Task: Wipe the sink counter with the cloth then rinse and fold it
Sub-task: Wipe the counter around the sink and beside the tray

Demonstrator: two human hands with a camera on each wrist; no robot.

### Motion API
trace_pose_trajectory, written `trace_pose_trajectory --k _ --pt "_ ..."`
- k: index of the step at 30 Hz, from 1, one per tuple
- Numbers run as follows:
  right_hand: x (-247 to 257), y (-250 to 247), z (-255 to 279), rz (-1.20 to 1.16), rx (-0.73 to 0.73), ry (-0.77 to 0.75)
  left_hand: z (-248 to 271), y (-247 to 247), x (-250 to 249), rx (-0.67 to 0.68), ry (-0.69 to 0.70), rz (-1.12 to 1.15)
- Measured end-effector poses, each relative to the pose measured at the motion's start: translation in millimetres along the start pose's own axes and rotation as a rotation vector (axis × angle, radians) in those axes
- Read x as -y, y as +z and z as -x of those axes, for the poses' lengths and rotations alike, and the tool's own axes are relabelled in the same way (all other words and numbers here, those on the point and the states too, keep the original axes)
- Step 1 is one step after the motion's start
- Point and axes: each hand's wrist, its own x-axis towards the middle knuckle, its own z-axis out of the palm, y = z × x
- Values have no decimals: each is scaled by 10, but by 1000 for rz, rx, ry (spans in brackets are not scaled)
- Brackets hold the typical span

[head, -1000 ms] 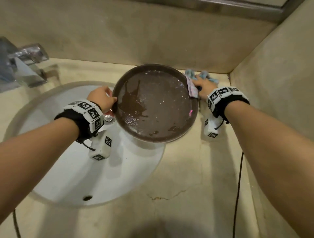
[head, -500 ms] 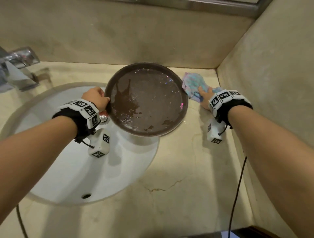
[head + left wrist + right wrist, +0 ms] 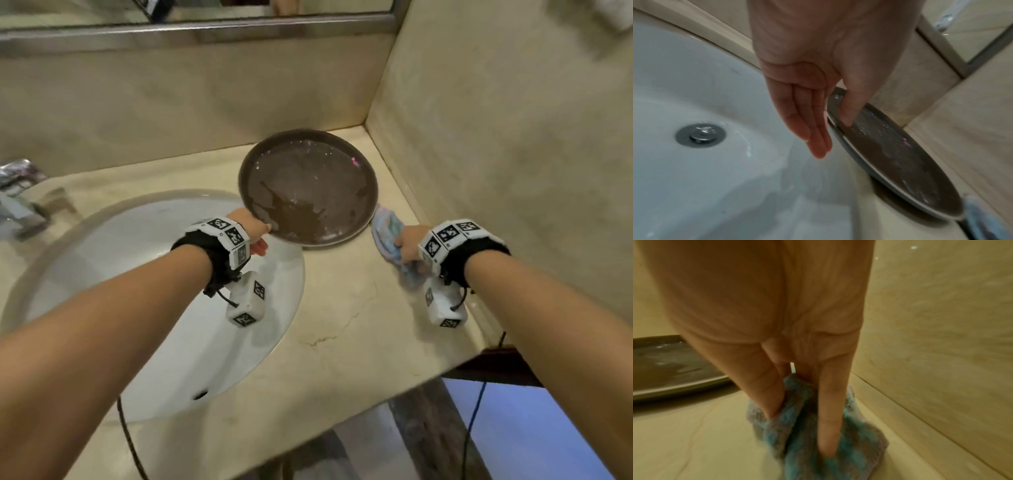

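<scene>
Item: cloth (image 3: pixel 390 236), blue-and-pink, bunched on the counter (image 3: pixel 342 329) near the right wall, just right of the brown tray (image 3: pixel 308 185) and touching its near-right rim.

Holder: my right hand (image 3: pixel 409 241), fingers (image 3: pixel 828 418) straight and pressing down into the folds, not curled round them. This hand is on it; the left is well apart across the tray.

Lie: the cloth runs longways from tray rim toward me, beneath and ahead of my fingertips, so the next stroke, I judge, pulls toward the front edge.

Left hand (image 3: pixel 255 234): thumb on top of the tray's near-left rim, fingers (image 3: pixel 813 129) straight beside it (whether under it, I cannot tell).

Change: half a second ago the tray overhung the sink (image 3: pixel 102 260); now it sits back in the corner, cloth nearer me.
</scene>
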Motion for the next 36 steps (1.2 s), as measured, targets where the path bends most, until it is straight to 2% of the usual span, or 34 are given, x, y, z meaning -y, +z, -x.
trace_pose_trajectory --k 2,5,13,20,22,27,32,36 --pt "-54 163 13 107 37 -19 54 158 -129 71 31 -44" --pt "-102 362 40 59 42 17 105 370 -267 146 85 -120" --pt "-190 728 110 -164 -124 -18 191 427 -245 82 207 -306" --pt "110 842 229 -154 -119 -100 510 585 -88 32 405 -545" --pt "213 861 246 -127 -135 -141 592 652 -24 38 418 -560" --pt "491 770 300 39 -192 -356 716 697 200 -23 387 -600" --pt "521 778 408 143 -223 -455 816 729 455 -145 370 -507" --pt "555 921 510 214 -241 -524 987 845 621 -147 311 -607"
